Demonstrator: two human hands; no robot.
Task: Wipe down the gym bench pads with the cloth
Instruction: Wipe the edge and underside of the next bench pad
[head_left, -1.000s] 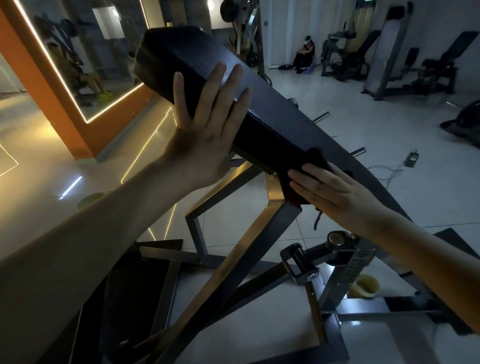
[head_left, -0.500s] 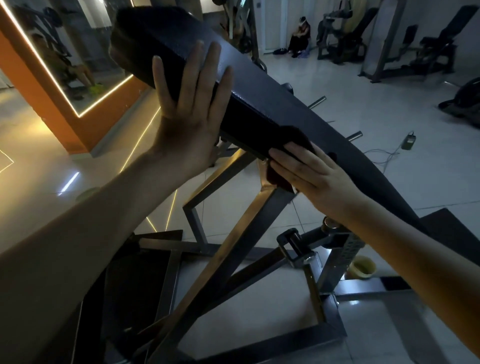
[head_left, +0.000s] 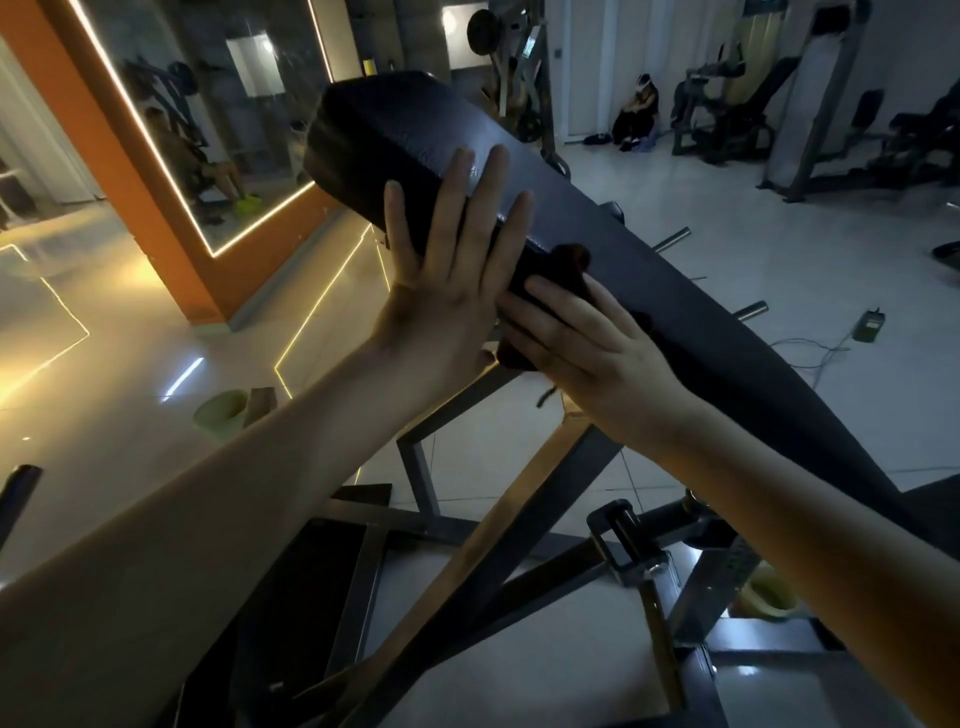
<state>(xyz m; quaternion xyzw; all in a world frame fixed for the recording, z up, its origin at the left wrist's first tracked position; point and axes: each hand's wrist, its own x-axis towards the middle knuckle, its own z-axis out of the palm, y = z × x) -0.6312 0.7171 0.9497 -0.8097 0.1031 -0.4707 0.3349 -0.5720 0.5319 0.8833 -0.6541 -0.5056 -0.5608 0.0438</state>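
Observation:
A long black bench pad (head_left: 649, 280) slopes up from lower right to upper left on a steel frame. My left hand (head_left: 447, 275) lies flat against the pad's near side, fingers straight and spread. A dark cloth (head_left: 558, 265) is draped over the pad's edge just to the right of it. My right hand (head_left: 587, 338) presses the cloth against the pad's side with straight fingers, and its fingertips almost touch my left hand. Part of the cloth is hidden under my right hand.
The bench's steel frame (head_left: 524, 499) and a pin bracket (head_left: 628, 540) stand below my arms. Yellow-green tubs sit on the floor at left (head_left: 221, 410) and lower right (head_left: 769, 597). An orange-framed mirror (head_left: 171, 171) stands left. Other gym machines (head_left: 727, 109) and a seated person (head_left: 636, 114) are behind.
My right hand has slid the cloth up along the pad's side toward my left hand. My left hand has stayed flat near the pad's upper end.

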